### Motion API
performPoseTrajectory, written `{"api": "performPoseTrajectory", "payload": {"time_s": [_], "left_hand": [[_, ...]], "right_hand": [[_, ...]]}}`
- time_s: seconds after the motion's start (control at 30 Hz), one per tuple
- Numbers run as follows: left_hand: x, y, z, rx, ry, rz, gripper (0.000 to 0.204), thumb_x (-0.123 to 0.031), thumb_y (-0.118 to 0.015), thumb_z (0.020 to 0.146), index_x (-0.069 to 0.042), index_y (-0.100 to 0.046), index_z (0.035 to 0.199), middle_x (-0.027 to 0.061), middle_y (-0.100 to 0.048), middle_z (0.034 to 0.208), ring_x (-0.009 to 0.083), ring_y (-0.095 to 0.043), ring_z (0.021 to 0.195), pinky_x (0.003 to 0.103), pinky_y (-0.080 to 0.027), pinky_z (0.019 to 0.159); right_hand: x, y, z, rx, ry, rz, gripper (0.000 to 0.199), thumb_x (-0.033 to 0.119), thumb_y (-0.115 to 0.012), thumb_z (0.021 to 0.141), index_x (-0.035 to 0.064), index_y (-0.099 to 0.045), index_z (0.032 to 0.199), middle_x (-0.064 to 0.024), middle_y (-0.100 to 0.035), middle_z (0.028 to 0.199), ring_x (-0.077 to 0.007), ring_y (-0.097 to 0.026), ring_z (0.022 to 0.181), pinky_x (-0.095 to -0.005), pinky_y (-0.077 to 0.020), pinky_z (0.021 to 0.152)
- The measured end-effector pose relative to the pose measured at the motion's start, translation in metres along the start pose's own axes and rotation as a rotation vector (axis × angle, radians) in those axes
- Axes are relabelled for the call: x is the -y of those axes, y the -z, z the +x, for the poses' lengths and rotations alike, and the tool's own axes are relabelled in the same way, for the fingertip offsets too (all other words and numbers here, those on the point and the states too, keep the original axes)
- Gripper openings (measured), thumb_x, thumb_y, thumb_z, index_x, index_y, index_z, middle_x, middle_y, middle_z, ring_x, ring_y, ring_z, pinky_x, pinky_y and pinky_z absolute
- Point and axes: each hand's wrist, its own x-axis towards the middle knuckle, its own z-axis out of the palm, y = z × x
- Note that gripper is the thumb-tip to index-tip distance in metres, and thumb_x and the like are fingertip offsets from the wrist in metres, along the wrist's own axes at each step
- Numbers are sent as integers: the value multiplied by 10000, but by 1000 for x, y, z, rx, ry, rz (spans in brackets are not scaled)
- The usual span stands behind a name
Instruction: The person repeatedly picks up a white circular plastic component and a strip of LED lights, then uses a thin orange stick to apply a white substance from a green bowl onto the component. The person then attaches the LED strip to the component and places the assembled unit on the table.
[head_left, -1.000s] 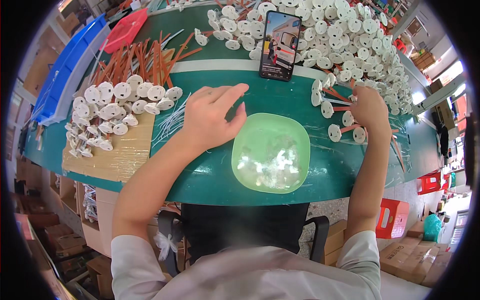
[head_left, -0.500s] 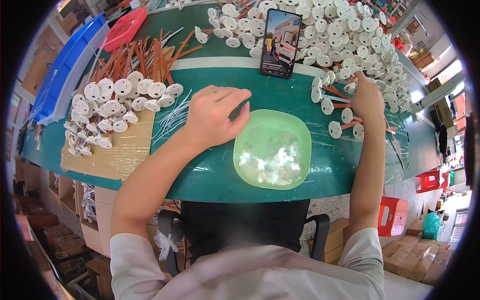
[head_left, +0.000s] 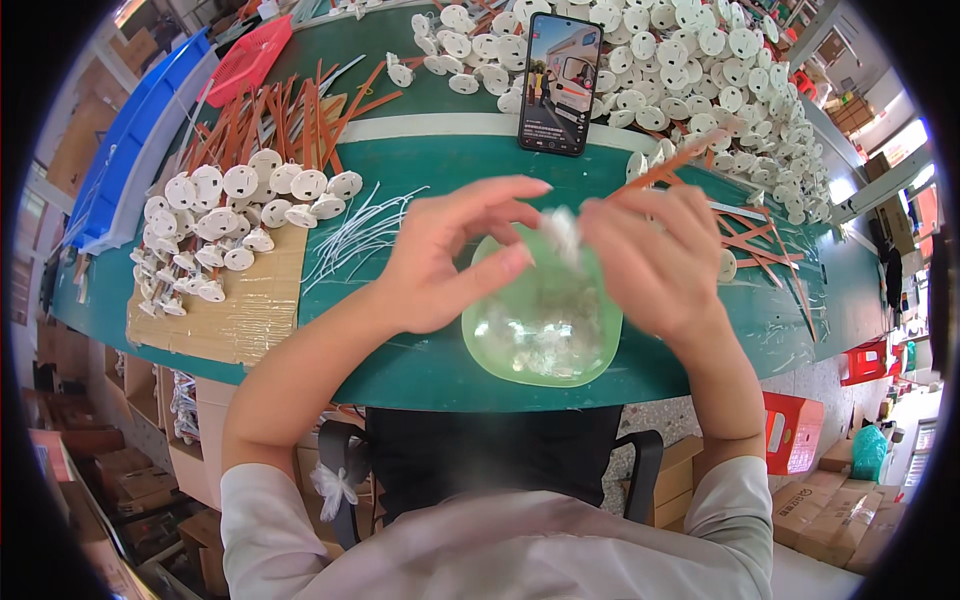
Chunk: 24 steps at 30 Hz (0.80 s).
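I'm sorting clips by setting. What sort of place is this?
Most likely a small factory or workshop assembly bench. The green worktable is heaped with identical white plastic discs and orange-brown strips, a green bowl holds small parts, and cardboard cartons sit on the floor.

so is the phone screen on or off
On: the phone, propped at the back of the green table, shows a bright colour picture.
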Motion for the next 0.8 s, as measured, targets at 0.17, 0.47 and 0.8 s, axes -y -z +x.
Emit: {"api": "performPoseTrajectory", "payload": {"time_s": [0.17,0.47,0.8], "left_hand": [[-6,-1,-6,259,137,-358,487,-95,-670,955,27,-530,1405,152,-679,1225,187,-660,1111,358,-515,988],[-2,-2,-7,122,163,-517,585,-68,-708,921,54,-460,1436,211,-651,1278,250,-651,1172,395,-493,1046],[3,-11,-6,48,31,-403,612,-56,-765,870,31,-481,1405,155,-626,1307,228,-625,1196,394,-513,1021]], "right_hand": [[18,-5,-4,-108,212,166,267,92,-729,606,23,-723,864,-60,-714,920,-206,-658,809,-328,-434,571],[15,-15,-9,-264,192,417,322,54,-756,595,5,-733,913,-114,-695,1019,-262,-663,807,-304,-514,576],[20,-13,-8,-89,44,386,346,28,-789,675,-31,-729,1011,-143,-686,1048,-264,-687,810,-317,-590,649]]}}
